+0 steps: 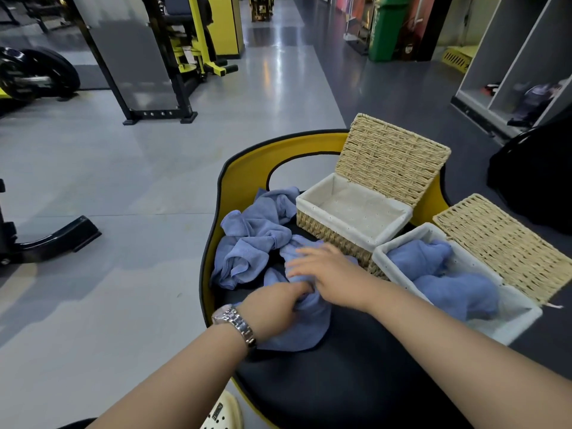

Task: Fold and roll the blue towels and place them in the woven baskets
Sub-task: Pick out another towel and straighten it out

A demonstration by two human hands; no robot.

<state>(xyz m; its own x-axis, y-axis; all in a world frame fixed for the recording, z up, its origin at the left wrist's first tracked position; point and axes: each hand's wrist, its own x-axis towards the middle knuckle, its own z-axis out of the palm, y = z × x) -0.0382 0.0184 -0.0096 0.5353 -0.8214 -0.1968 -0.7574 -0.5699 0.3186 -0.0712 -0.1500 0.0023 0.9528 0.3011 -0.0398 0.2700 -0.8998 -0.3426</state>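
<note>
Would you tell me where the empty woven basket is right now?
The empty basket sits right of centre in the head view, lid up, between the loose blue towels and the basket holding towels.

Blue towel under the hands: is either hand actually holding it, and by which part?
The left hand pinches a bunched fold near the middle of the blue towel. The right hand lies flat on it, fingers spread.

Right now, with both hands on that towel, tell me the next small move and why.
Probably lift the towel clear of the pile and spread it flat on the black pad. It is bunched up under the left hand and right hand, so it cannot be folded yet. The near basket already holds towels; the far basket is empty.
</note>
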